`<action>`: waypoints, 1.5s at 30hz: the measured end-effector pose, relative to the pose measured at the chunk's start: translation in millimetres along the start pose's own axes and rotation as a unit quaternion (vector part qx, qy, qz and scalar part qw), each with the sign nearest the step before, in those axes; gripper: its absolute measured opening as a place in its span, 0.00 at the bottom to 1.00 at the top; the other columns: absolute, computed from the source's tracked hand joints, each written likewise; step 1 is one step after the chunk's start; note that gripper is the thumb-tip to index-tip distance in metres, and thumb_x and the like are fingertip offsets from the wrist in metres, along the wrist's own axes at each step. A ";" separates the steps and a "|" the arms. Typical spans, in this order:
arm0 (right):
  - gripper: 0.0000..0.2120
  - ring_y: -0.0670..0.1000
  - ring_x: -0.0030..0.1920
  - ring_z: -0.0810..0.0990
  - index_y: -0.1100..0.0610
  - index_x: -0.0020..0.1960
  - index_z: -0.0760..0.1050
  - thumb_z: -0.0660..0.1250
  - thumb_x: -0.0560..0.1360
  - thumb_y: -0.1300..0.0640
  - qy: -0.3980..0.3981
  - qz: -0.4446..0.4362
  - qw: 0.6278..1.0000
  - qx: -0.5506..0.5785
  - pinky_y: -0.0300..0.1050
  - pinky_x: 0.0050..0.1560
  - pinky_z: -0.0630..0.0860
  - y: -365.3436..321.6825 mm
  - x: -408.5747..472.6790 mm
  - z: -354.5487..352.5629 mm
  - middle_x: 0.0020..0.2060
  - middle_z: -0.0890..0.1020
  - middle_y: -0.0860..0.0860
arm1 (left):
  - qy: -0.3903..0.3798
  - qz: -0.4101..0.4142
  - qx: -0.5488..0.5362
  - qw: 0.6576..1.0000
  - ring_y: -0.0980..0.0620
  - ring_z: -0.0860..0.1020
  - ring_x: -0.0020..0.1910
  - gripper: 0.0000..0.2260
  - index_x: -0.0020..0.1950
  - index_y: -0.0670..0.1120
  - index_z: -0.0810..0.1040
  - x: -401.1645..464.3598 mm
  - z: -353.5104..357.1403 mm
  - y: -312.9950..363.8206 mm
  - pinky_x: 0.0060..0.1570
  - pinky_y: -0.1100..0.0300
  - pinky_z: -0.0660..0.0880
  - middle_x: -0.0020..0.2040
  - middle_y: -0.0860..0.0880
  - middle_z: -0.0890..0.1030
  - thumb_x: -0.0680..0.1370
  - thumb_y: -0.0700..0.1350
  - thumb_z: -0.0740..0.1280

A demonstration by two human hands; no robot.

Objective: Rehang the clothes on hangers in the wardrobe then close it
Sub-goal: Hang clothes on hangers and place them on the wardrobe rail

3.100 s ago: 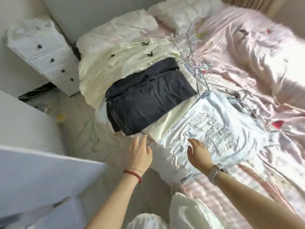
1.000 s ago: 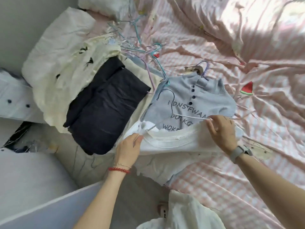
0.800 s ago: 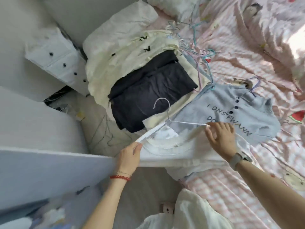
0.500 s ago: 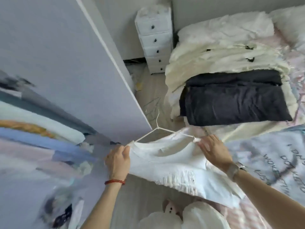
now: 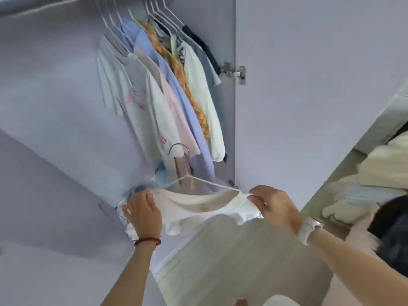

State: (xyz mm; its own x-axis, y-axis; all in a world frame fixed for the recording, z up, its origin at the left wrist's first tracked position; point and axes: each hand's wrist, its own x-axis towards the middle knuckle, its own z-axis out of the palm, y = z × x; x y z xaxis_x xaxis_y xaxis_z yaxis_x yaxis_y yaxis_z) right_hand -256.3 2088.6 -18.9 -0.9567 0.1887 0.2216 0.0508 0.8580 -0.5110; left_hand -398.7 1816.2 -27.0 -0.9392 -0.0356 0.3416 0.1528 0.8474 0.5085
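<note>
A white T-shirt (image 5: 198,208) sits on a white wire hanger (image 5: 187,173), held up in front of the open wardrobe. My left hand (image 5: 143,212) grips the shirt's left shoulder. My right hand (image 5: 276,205) pinches the right shoulder at the hanger's end. The hanger's hook points up toward several hung garments (image 5: 167,89) on the rail: pale grey, pink, blue, orange-patterned, cream and dark ones. The wardrobe's right door (image 5: 309,85) stands open beside my right hand.
The left door panel (image 5: 44,195) reaches in from the lower left. A door hinge (image 5: 235,72) sits on the right door's edge. On the bed at the right lie cream clothes (image 5: 386,171) and a dark garment (image 5: 393,226). Grey wood floor (image 5: 242,261) lies below.
I lifted the white shirt with its hanger off the bed and turned left from the bed to face the wardrobe. Both hands kept their hold on the shoulders.
</note>
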 end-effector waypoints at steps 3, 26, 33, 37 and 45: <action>0.15 0.52 0.33 0.80 0.57 0.42 0.79 0.57 0.75 0.51 0.013 -0.103 0.995 -0.005 0.40 0.32 0.71 -50.4 51.5 -4.4 0.34 0.82 0.49 | 0.041 -0.075 -0.010 0.996 0.35 0.72 0.57 0.09 0.52 0.34 0.75 43.9 -19.0 -19.5 0.61 0.37 0.62 0.53 0.33 0.76 0.79 0.36 0.57; 0.13 0.62 0.39 0.77 0.69 0.38 0.74 0.61 0.77 0.60 0.215 -0.071 0.929 0.293 0.50 0.40 0.68 -225.0 356.5 8.3 0.33 0.79 0.64 | 0.393 0.210 0.215 0.869 0.36 0.56 0.72 0.29 0.71 0.47 0.64 276.5 -162.4 86.3 0.68 0.36 0.50 0.72 0.37 0.62 0.70 0.41 0.63; 0.14 0.62 0.42 0.78 0.66 0.46 0.76 0.58 0.79 0.56 0.225 -0.004 0.948 0.223 0.44 0.36 0.60 -229.6 405.5 27.4 0.40 0.81 0.62 | 0.404 0.203 0.285 0.845 0.40 0.52 0.71 0.33 0.74 0.47 0.58 305.1 -157.8 83.7 0.67 0.36 0.50 0.73 0.39 0.61 0.70 0.43 0.66; 0.14 0.63 0.43 0.78 0.64 0.46 0.74 0.56 0.79 0.54 0.181 0.014 0.961 0.209 0.45 0.36 0.63 -221.2 413.1 40.0 0.40 0.80 0.62 | 0.411 0.202 0.300 0.837 0.41 0.52 0.71 0.34 0.74 0.48 0.58 305.9 -156.9 81.4 0.67 0.36 0.51 0.72 0.40 0.62 0.69 0.44 0.67; 0.19 0.54 0.63 0.71 0.60 0.66 0.69 0.59 0.75 0.66 0.125 -0.114 0.959 0.228 0.41 0.60 0.67 -200.2 386.2 24.5 0.64 0.74 0.56 | 0.376 0.167 0.227 0.883 0.41 0.49 0.73 0.34 0.74 0.48 0.58 287.3 -146.3 92.0 0.68 0.36 0.49 0.74 0.41 0.58 0.69 0.43 0.66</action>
State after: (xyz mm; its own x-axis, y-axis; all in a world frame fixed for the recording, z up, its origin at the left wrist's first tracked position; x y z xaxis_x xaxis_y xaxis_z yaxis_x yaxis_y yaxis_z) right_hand -643.0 1978.0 148.7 -0.8265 0.1795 0.5335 -0.3358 0.6035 -0.7232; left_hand -609.4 1806.4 233.6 -0.3695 0.0596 0.9273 0.0844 0.9960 -0.0304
